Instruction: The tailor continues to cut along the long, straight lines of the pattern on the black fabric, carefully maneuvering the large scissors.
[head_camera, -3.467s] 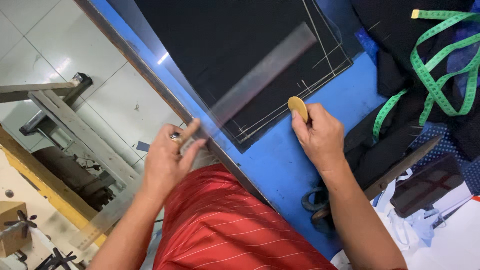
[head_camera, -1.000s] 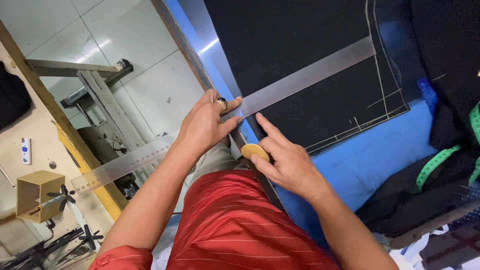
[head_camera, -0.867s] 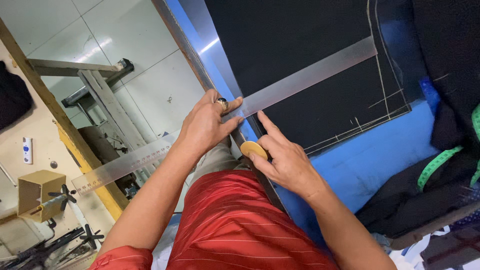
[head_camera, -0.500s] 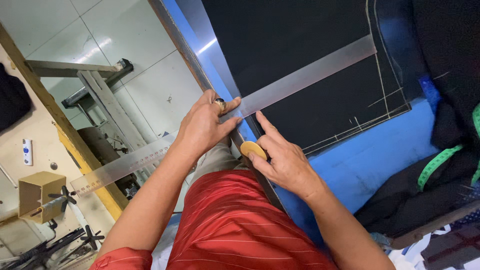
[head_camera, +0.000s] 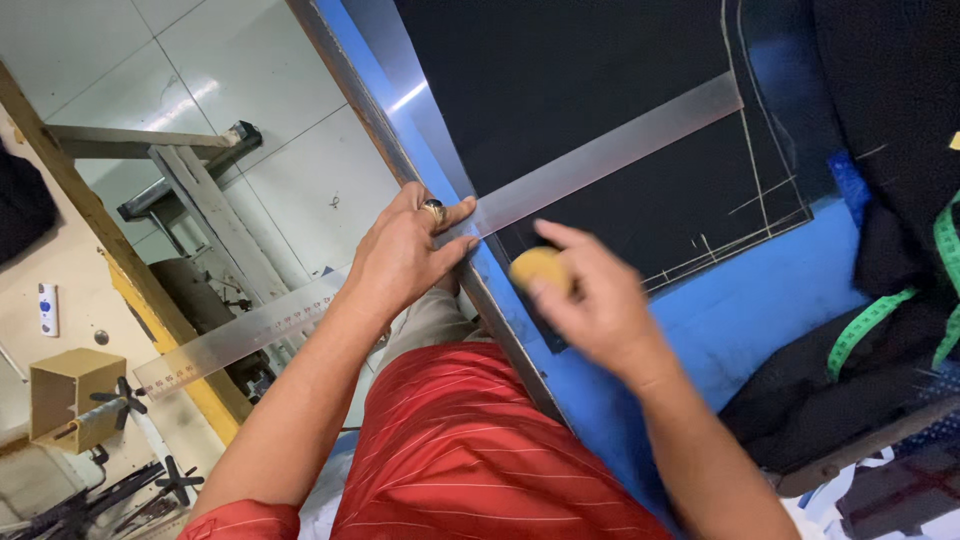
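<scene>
Currently the long clear ruler (head_camera: 600, 160) runs diagonally under the left hand (head_camera: 405, 255): one end lies out on the black cloth (head_camera: 560, 90) up and to the right of the fingers, the other end sticks past the table edge, down-left of the wrist, over the floor. Left fingers are spread fairly flat and press the ruler down at the table edge (head_camera: 470, 290); thumb tip sits on the ruler, a ring shows on one finger. No wrap-around grip, just pressure from above.

Right hand (head_camera: 600, 310) is just right of the left, near but apart, slightly motion-blurred. Its fingers are curled and pinch a round yellow chalk piece (head_camera: 538, 268), index finger stretched out above it. Chalk sits just below the ruler's edge, over the black cloth; can't tell whether it touches the cloth.

Surface: blue table (head_camera: 760, 300), black cloth carrying pale chalk lines (head_camera: 745, 150) beyond the right fingers. Dark garments and a green measuring tape (head_camera: 870, 330) well to the right. Left of the hands: white tiled floor (head_camera: 270, 120), a wooden frame (head_camera: 90, 210), a small cardboard box (head_camera: 70, 385).
</scene>
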